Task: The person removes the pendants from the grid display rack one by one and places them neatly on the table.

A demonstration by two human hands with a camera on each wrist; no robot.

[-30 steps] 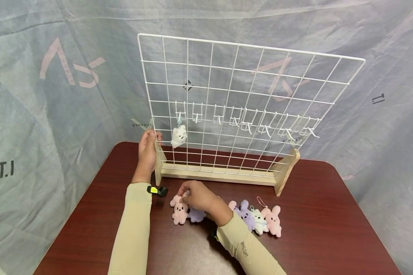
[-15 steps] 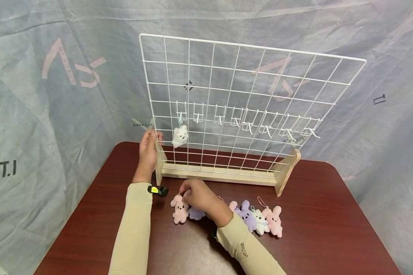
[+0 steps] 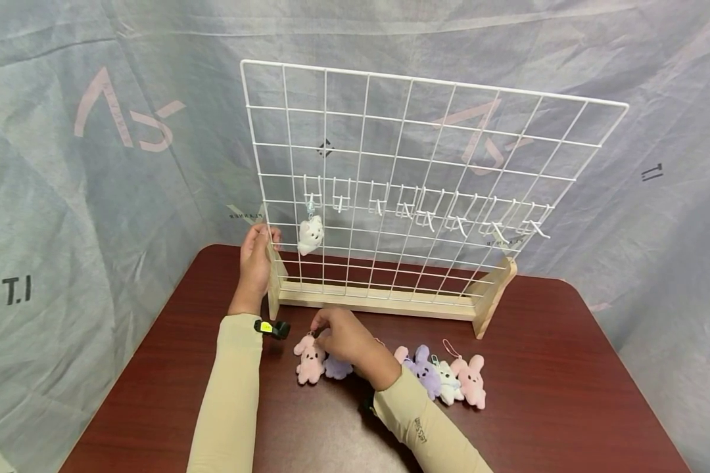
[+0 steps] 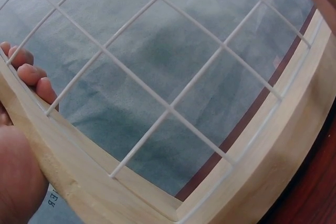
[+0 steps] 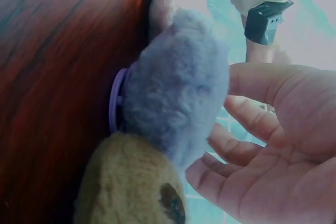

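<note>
On the left, my left hand (image 3: pixel 254 259) grips the wooden side post (image 4: pixel 68 177) of a white wire grid rack (image 3: pixel 432 121), thumb on the near side and fingers behind. My right hand (image 3: pixel 344 338) is low over the table, its thumb and index finger pinching the loop at the top of a pink bunny plush keychain (image 3: pixel 310 364). Beside that bunny, partly under the hand, lies a purple plush (image 5: pixel 176 87); in the right wrist view it hides the fingertips. A yellowish plush (image 5: pixel 131 182) sits close to it. A white plush keychain (image 3: pixel 311 235) hangs from the leftmost hook.
Several bare white hooks (image 3: pixel 428 220) line the grid to the right of the hanging plush. Right of my forearm lie another purple bunny (image 3: pixel 427 376), a white plush (image 3: pixel 449 384) and a pink bunny (image 3: pixel 472 384). Grey sheeting (image 3: pixel 124 230) surrounds the dark red table (image 3: pixel 556 355).
The pink bunny at my right fingertips has shifted slightly up and right, and its loop now shows below them. My left hand keeps its grip on the post.
</note>
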